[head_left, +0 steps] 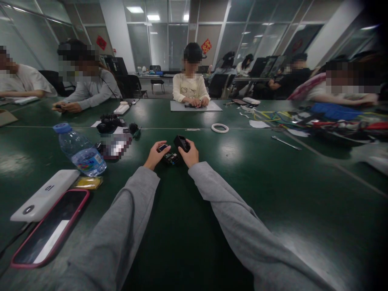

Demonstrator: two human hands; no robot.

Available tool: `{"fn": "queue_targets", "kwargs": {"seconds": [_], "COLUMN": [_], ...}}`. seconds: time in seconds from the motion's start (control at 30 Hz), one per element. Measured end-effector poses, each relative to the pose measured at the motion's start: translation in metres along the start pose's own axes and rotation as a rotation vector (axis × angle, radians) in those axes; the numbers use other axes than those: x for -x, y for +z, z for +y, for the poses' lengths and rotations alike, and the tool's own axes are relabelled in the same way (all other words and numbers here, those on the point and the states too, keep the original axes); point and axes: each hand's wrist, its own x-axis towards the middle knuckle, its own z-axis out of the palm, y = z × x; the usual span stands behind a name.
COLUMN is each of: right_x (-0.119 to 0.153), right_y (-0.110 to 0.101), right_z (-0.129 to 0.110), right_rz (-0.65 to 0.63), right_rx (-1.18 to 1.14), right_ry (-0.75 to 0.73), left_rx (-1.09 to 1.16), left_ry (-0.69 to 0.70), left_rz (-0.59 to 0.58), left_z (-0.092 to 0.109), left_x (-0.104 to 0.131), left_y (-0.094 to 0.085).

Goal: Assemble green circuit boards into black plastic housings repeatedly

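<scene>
In my left hand (155, 155) is a small black piece with a dark, screen-like face (162, 148), pinched between thumb and fingers. My right hand (190, 154) grips a black box-shaped housing (181, 142), which is tilted up from the table. Between the two hands, low on the table, sits a small dark electronic part (171, 158) with fine detail on it. Whether this part joins the piece in my left hand I cannot tell. Both hands are close together and their fingers are closed.
On the left are a water bottle (81, 151), a white power bank (48, 194), a red-cased phone (50, 230) and a yellow packet (88, 183). A white tape ring (220, 128) and a metal tool (285, 142) lie beyond my right hand. Cables (327, 121) heap at right. Several people sit around.
</scene>
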Motion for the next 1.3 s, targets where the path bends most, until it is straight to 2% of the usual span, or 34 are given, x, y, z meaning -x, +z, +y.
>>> {"fn": "queue_targets", "kwargs": {"seconds": [0.37, 0.6, 0.7, 0.77, 0.9, 0.97, 1.17, 1.3], "right_x": [-0.001, -0.001, -0.002, -0.003, -0.003, -0.003, -0.003, -0.003], "right_y": [0.001, 0.002, 0.002, 0.002, 0.002, 0.002, 0.003, 0.003], "right_z": [-0.001, -0.001, 0.001, 0.002, 0.004, 0.004, 0.003, 0.003], "right_rz": [0.021, 0.061, 0.085, 0.098, 0.108, 0.107, 0.130, 0.137], "right_rx": [0.103, 0.136, 0.117, 0.104, 0.093, 0.096, 0.087, 0.075], "right_ry": [-0.010, -0.005, 0.016, 0.029, 0.046, 0.053, 0.059, 0.071], "left_rx": [-0.208, -0.358, -0.380, -0.314, -0.149, -0.108, -0.073, -0.070], "left_ry": [0.063, 0.107, 0.116, 0.099, 0.002, -0.013, -0.014, -0.012], "left_rz": [-0.004, 0.074, 0.063, -0.019, -0.373, -0.469, -0.592, -0.632], "left_z": [0.010, 0.003, 0.003, 0.005, 0.013, 0.016, 0.017, 0.017], "left_x": [0.006, 0.003, 0.001, 0.001, 0.002, 0.002, -0.001, -0.002], "left_y": [-0.002, -0.001, -0.002, -0.004, -0.014, -0.019, -0.024, -0.026]}}
